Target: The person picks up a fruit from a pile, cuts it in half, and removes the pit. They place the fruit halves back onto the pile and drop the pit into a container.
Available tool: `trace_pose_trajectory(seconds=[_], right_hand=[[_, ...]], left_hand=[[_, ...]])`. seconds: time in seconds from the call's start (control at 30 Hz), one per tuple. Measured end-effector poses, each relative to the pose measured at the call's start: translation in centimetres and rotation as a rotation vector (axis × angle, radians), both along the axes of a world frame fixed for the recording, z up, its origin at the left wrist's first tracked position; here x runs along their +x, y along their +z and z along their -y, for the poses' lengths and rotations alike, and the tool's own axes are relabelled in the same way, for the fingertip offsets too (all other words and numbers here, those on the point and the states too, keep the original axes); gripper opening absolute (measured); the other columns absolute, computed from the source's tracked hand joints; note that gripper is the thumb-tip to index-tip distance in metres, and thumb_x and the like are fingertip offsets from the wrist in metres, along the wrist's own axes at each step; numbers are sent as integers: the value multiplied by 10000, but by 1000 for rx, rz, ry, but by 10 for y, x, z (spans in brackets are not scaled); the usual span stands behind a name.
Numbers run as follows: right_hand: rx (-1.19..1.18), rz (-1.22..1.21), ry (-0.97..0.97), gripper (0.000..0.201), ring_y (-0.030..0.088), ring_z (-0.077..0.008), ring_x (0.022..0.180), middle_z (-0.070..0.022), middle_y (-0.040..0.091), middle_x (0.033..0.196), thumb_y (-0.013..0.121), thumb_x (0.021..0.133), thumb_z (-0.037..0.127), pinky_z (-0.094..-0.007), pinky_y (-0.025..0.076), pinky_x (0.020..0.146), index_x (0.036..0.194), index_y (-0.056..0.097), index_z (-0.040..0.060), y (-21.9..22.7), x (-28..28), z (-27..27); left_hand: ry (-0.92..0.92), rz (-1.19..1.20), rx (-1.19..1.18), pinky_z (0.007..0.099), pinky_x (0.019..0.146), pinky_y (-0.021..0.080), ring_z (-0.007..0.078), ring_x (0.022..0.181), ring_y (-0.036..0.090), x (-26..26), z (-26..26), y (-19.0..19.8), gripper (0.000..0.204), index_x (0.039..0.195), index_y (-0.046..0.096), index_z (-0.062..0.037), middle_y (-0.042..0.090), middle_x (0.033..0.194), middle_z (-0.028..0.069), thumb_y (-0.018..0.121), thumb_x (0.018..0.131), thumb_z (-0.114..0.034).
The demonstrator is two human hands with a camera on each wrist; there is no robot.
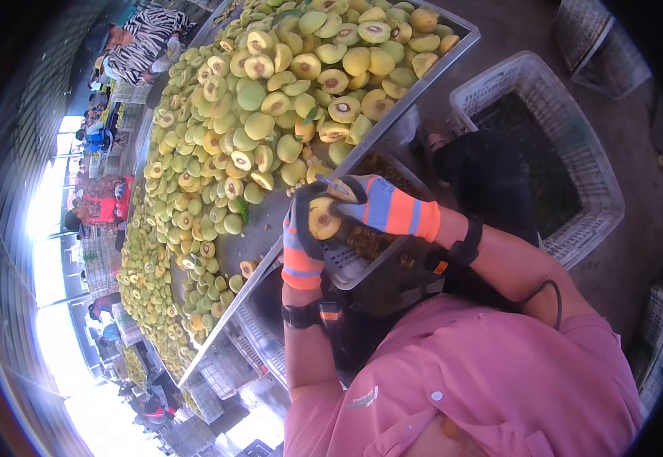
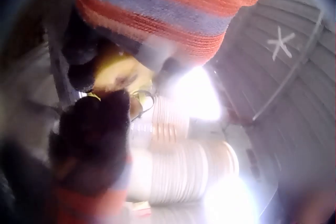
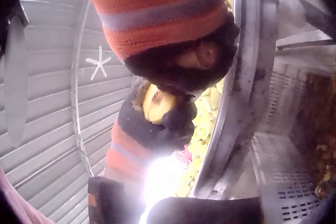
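In the head view my left hand [image 1: 302, 247], in a striped orange glove with dark fingers, holds a cut yellow-green fruit [image 1: 324, 221]. My right hand [image 1: 392, 207] grips a small tool [image 1: 334, 185] right against that fruit. The left wrist view shows the cut face of the fruit [image 2: 122, 74] between both gloves, with a thin metal loop [image 2: 144, 103] beside it. From the right wrist, the round handle end [image 3: 206, 56] shows inside my curled right fingers, and the fruit [image 3: 157, 103] sits in my left hand. The tool's tip on the fruit is partly hidden by fingers.
A metal-edged table [image 1: 392, 126] heaped with halved fruit runs beyond my hands. Below them stands a crate [image 1: 347, 276] with brown scraps. A large white crate [image 1: 594, 171] is at the right. Other people [image 1: 110, 202] work along the table's far left side.
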State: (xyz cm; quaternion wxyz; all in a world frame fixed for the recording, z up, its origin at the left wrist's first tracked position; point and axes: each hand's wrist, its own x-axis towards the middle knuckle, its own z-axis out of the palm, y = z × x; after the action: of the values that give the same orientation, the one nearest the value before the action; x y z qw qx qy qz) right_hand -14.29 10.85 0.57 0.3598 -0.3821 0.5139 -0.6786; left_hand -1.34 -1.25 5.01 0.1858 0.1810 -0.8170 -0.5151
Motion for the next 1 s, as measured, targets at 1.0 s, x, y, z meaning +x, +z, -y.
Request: trace_pose_trajectory(seconds=[1.0], right_hand=[[247,24,208,242,640,-278,795,-158,690,874,640,816,145,-357,501,748,1025,647,23,-11,34,-3]], left_hand=[[448,-203,-100,292,796,466,151,872,555,-5,-36,-24,189,1090,567,0,591,963,73,541,963,-137]])
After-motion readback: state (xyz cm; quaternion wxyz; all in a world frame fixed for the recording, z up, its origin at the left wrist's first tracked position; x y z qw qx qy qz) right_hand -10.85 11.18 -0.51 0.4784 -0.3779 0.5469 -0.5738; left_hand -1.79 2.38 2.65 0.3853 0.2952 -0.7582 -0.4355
